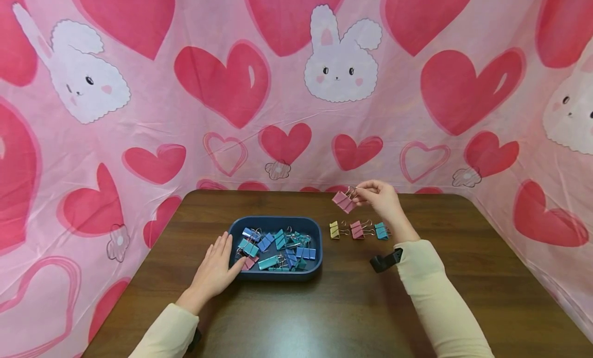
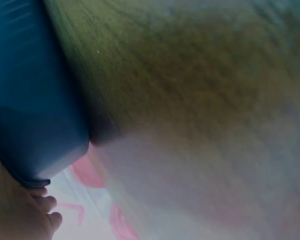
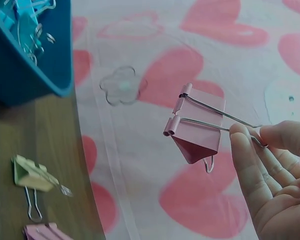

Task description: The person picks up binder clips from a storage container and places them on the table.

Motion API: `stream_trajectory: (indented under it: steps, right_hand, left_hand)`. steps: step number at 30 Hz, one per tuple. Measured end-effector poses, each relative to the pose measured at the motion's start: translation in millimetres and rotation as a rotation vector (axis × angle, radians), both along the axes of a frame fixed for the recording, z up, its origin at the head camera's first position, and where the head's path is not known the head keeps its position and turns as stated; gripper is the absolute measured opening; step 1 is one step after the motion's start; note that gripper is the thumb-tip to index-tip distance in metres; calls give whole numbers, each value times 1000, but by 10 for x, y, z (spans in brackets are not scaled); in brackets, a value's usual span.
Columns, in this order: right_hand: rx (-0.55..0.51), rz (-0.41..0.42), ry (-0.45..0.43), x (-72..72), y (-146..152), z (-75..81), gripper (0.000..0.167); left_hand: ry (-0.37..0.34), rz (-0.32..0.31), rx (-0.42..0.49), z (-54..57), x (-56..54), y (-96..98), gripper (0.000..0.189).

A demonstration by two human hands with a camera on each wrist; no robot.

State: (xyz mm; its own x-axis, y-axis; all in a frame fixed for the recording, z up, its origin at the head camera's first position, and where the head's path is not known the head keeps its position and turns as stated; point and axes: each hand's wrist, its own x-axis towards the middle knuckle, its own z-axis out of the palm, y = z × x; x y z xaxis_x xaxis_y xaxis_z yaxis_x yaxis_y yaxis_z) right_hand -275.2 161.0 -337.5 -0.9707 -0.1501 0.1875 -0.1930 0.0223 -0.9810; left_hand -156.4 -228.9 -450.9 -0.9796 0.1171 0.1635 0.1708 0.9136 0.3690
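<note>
A pink binder clip (image 1: 344,201) is held up over the far part of the table by my right hand (image 1: 380,197). In the right wrist view, thumb and fingers pinch one wire handle of the clip (image 3: 197,122); its other handle hangs below. My left hand (image 1: 215,265) lies with straight fingers along the left rim of a dark blue tray (image 1: 280,276), the thumb reaching over the near corner. Inside the tray are several binder clips, mostly blue and teal, with a pink one (image 1: 249,263) near the thumb.
On the table right of the tray lie a yellow clip (image 1: 334,230), a pink clip (image 1: 359,230) and a blue clip (image 1: 382,231) in a row. A black strap (image 1: 385,261) hangs at the right wrist. A heart-patterned cloth (image 1: 287,111) stands behind the table.
</note>
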Motion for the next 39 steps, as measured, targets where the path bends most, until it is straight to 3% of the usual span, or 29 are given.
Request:
stream_trajectory:
  steps: [9, 15, 19, 29, 39]
  right_hand:
    - [-75, -110, 20, -59, 364, -45, 20]
    - [-127, -187, 45, -101, 673, -170, 16]
    - [-183, -176, 47, -161, 873, -295, 9]
    - [-195, -326, -93, -112, 1075, -333, 14]
    - [-80, -471, -198, -98, 1268, -529, 18]
  left_hand:
    - [15, -8, -25, 5, 5, 3, 77]
    - [18, -6, -34, 8, 3, 13, 78]
    - [14, 4, -42, 12, 17, 11, 79]
    - [30, 8, -56, 0, 69, -1, 79]
    - [22, 15, -56, -17, 96, -15, 80]
